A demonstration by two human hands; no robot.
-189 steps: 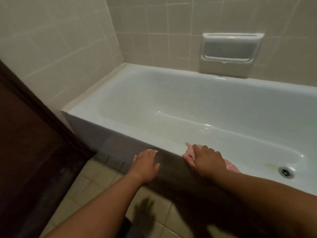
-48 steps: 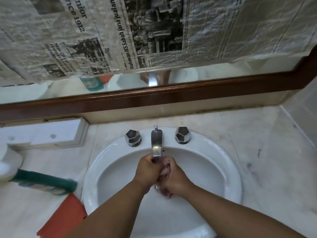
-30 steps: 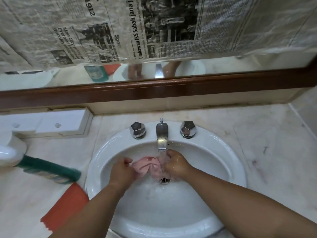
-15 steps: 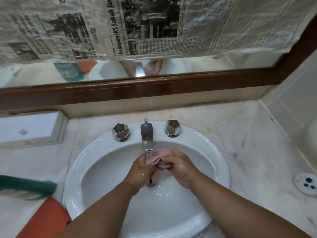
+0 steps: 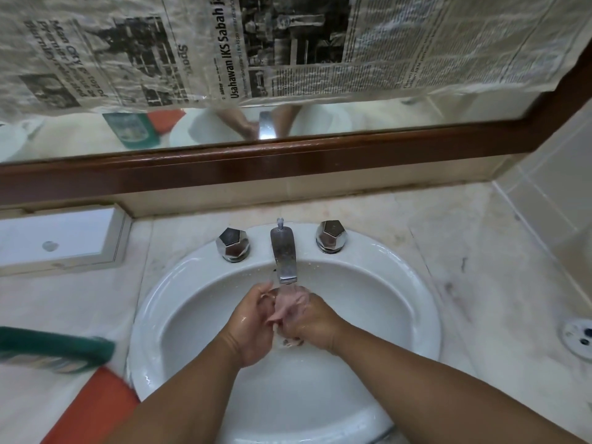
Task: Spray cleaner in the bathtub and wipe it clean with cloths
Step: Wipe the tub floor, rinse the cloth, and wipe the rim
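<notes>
Drawn together since a second ago, left hand and right hand clamp fingers on the pink cloth under the spout. I judge this rinsing; firm wringing follows.

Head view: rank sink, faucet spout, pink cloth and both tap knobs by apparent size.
1. sink
2. faucet spout
3. left tap knob and right tap knob, alike
pink cloth: mostly hidden, unranked

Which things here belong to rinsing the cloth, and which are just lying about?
In use: pink cloth, gripped by left hand and right hand; running tap; sink.
Lying about: orange cloth; blurred green item; newspaper over the mirror.
</notes>
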